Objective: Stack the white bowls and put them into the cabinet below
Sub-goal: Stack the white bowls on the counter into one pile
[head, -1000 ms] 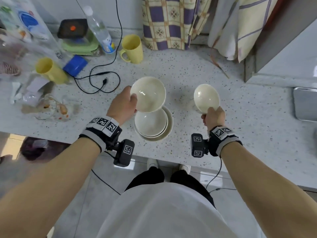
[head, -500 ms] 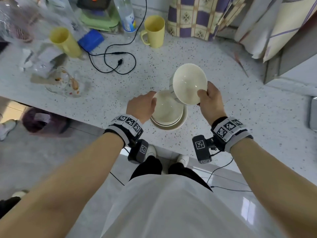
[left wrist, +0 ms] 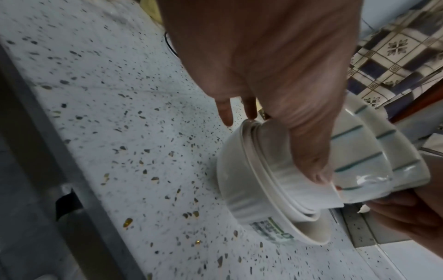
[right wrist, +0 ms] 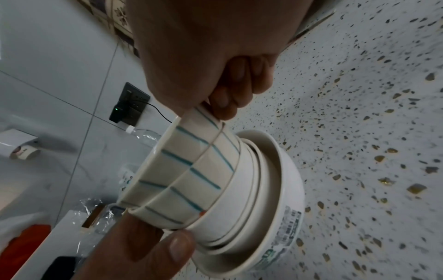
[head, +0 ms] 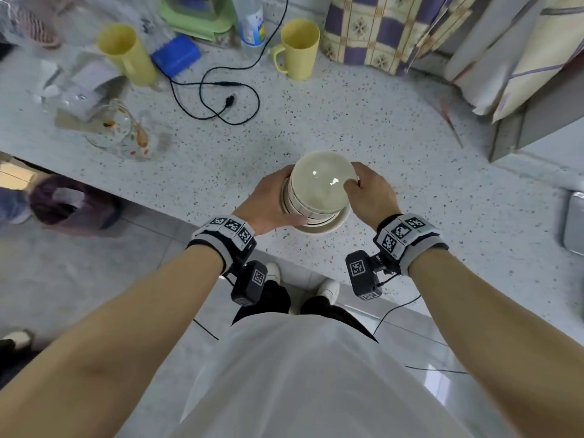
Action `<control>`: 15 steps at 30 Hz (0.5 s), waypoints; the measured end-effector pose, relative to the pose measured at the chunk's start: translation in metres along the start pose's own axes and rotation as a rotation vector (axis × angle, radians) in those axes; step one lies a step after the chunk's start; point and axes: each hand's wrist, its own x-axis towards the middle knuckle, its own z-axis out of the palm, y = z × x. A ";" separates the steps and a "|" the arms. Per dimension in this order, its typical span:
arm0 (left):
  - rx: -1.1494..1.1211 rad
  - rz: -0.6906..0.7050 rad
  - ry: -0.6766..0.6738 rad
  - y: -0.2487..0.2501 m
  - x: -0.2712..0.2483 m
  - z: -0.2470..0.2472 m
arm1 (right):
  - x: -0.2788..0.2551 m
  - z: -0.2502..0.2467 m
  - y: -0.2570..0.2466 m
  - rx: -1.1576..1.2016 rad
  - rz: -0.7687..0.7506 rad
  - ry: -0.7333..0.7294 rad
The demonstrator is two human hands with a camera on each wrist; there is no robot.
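Note:
A stack of white bowls (head: 317,216) stands on the speckled counter (head: 316,121) close to its front edge. The lowest bowl (left wrist: 237,199) is the widest and bears a printed label. The top two bowls (right wrist: 191,170) have teal stripes outside. My left hand (head: 278,199) cups the stack's left side, and its thumb (left wrist: 311,168) presses on the bowl walls. My right hand (head: 355,184) pinches the rim of the top bowl (head: 320,181), thumb over the rim and fingers (right wrist: 230,94) curled against its outside. The cabinet below is hidden.
At the back stand two yellow mugs (head: 300,49) (head: 126,55), a water bottle (head: 251,20), a blue box (head: 175,55) and a looped black cable (head: 221,99). A glass jug (head: 117,128) lies at the left. Checked cloth (head: 379,30) hangs behind. A metal tray (head: 575,222) is at the right edge.
Both hands carried a bowl each to the stack. The left one's went in first, then the right one's on top. The left hand now cups the stack's side.

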 end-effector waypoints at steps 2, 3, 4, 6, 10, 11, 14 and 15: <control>-0.007 0.000 0.008 -0.001 0.005 0.001 | 0.000 0.003 0.000 0.011 0.014 -0.008; 0.006 -0.002 0.003 -0.002 0.006 0.000 | 0.000 0.004 -0.001 0.010 0.020 -0.011; 0.026 -0.012 -0.008 -0.005 0.008 0.001 | 0.000 0.005 -0.001 0.005 0.019 -0.013; 0.054 -0.033 -0.016 -0.011 0.008 0.002 | -0.001 0.006 -0.002 -0.014 0.019 -0.018; 0.070 -0.005 0.005 -0.017 0.010 0.007 | -0.002 0.006 -0.002 -0.080 0.000 -0.005; 0.081 0.009 0.010 -0.015 0.010 0.007 | -0.002 0.007 -0.002 -0.099 -0.007 0.003; 0.082 0.007 0.031 -0.013 0.012 0.008 | -0.001 0.008 -0.001 -0.141 -0.031 0.024; 0.085 0.003 0.035 -0.014 0.013 0.008 | -0.001 0.009 -0.001 -0.146 -0.028 0.026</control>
